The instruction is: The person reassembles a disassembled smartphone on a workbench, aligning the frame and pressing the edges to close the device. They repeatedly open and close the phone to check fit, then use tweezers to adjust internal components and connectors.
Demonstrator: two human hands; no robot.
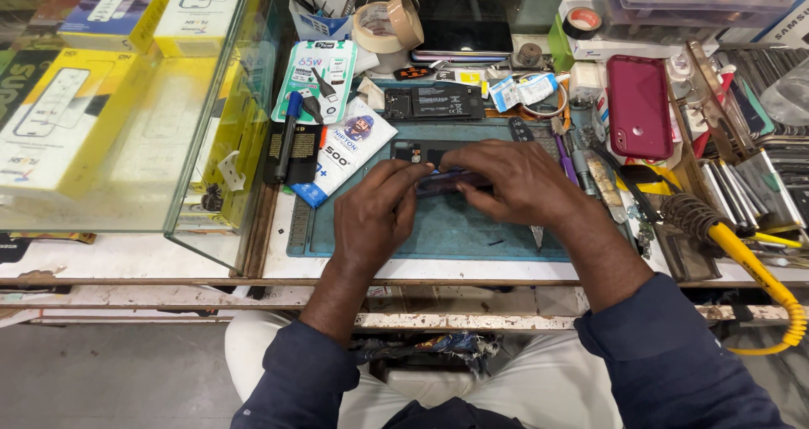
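Teal rubbery mat (438,227) on the table (168,256); left hand (371,214) and right hand (518,180) both pinch a flat dark phone (447,180); red phone (639,106) at two o'clock

Dark navy sleeves (674,353), pale off-white trousers (539,387)

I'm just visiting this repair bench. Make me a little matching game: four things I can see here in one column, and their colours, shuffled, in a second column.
Things:
1. phone lying back-up at the right
2. work mat under the hands
3. coiled cable by the right arm
4. pen on the dark packet at the left

Colours:
A. yellow
B. blue and black
C. magenta red
D. teal

Pairs: 1-C, 2-D, 3-A, 4-B

The left hand and right hand together hold a dark phone part over the mat.
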